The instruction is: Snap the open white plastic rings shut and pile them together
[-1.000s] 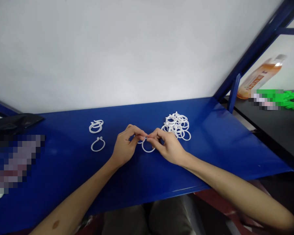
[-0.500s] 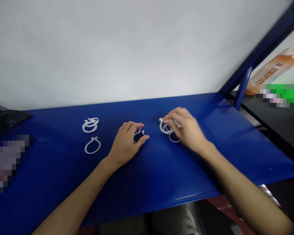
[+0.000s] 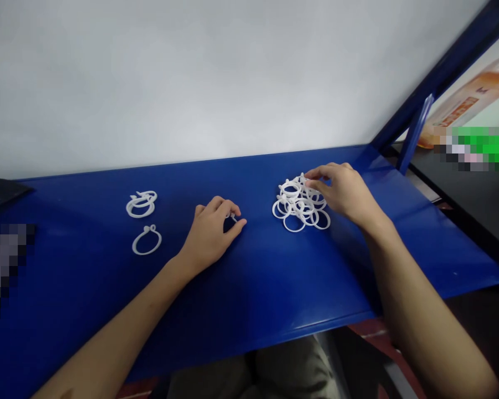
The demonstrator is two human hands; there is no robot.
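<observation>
My left hand [image 3: 211,233] rests on the blue shelf [image 3: 249,288] with its fingers curled round a white plastic ring [image 3: 232,216], mostly hidden under them. To the right, my right hand [image 3: 343,191] reaches into a pile of several white plastic rings [image 3: 297,205], its fingertips pinching one ring at the pile's top. At the left lie a single closed ring [image 3: 146,241] and, behind it, a small stack of rings [image 3: 141,204].
A white wall rises behind the shelf. A blue slanted frame post [image 3: 436,72] stands at the right, with a black table [image 3: 474,205] beyond it holding an orange bottle [image 3: 469,102] and something green. A dark object [image 3: 2,191] lies at the far left.
My hands held one ring together a second ago. The right hand let go and moved right to the ring pile; the left hand kept the ring and settled on the shelf.
</observation>
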